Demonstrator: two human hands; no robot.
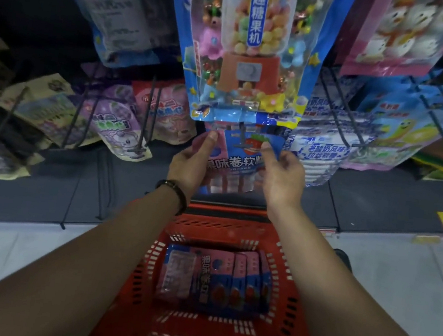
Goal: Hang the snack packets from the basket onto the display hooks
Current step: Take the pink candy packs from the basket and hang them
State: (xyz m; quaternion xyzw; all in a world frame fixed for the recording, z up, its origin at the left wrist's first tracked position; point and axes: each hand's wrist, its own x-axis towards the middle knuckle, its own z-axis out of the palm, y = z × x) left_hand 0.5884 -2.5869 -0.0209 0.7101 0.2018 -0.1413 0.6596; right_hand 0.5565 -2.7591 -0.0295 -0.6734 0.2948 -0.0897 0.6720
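Observation:
I hold a blue and pink snack packet (236,164) upright with both hands, just below the big candy-machine packet. My left hand (191,162) pinches its upper left edge and my right hand (281,175) pinches its upper right edge. A dark display hook (242,138) crosses the packet's top middle; I cannot tell whether it passes through the packet's hole. Below, a red basket (143,279) sits on the floor with several matching packets (217,277) lying inside.
A large blue candy-machine packet (254,51) hangs right above my hands. Purple and pink packets (125,121) hang on hooks to the left, white and blue ones (326,150) to the right. A dark shelf base (378,205) runs behind the basket.

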